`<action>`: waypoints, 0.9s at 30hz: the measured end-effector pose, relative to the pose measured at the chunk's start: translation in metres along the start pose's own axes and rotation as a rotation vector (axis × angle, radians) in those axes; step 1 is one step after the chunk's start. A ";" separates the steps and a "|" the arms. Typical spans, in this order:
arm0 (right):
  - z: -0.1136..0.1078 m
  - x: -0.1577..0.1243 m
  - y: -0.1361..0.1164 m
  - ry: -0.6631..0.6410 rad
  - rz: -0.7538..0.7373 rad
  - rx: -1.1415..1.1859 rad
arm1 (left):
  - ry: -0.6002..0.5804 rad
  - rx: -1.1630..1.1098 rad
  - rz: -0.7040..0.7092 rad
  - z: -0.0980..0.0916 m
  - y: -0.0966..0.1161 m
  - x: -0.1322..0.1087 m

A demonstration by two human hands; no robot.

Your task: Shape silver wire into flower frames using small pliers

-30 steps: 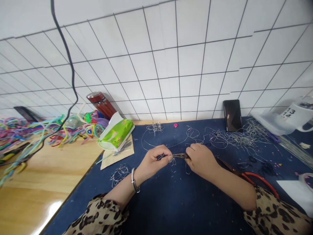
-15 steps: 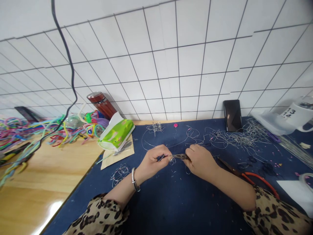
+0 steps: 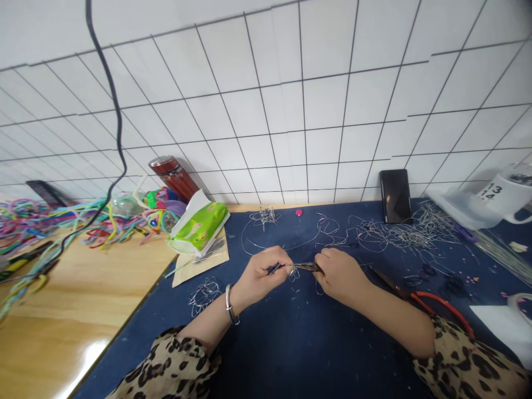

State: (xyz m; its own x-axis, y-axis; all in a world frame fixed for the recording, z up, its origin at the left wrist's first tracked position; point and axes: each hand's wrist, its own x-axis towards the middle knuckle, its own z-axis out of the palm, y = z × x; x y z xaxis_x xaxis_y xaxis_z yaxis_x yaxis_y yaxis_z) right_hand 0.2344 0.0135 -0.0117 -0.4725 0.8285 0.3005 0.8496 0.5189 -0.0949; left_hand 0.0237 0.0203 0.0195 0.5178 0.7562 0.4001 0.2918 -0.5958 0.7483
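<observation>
My left hand [image 3: 262, 277], with a silver bangle at the wrist, pinches a small piece of thin wire [image 3: 295, 272] between thumb and fingers. Closed around the handles of small pliers [image 3: 306, 266] is my right hand [image 3: 341, 275]. The pliers' jaws point left and meet the wire at my left fingertips. Both hands are above the dark blue mat [image 3: 282, 349]. The handles are mostly hidden by my right fingers.
Loose wire [image 3: 390, 235] lies by a black phone [image 3: 394, 197]. Orange-handled scissors [image 3: 443, 310] rest at right, near a white mug [image 3: 505, 194]. At left are a green tissue pack [image 3: 199, 227], a red flask [image 3: 173, 178] and colourful pipe cleaners [image 3: 100, 221].
Both hands keep nearly the same place and grip. The hanging black cable has swung slightly to the left.
</observation>
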 end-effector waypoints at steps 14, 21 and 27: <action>-0.001 0.000 -0.002 -0.005 0.044 -0.026 | 0.017 -0.022 -0.003 0.001 -0.001 0.000; -0.002 -0.001 -0.005 0.040 0.049 -0.040 | 0.067 -0.064 0.000 0.006 -0.003 -0.004; -0.001 -0.002 -0.005 0.040 0.051 0.001 | 0.076 -0.089 -0.013 0.008 -0.005 -0.004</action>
State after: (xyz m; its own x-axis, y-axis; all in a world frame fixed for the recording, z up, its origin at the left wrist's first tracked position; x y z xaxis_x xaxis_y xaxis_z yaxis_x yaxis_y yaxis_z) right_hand 0.2309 0.0088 -0.0111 -0.4184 0.8449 0.3333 0.8723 0.4760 -0.1118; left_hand 0.0263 0.0176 0.0101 0.4512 0.7840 0.4264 0.2238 -0.5619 0.7964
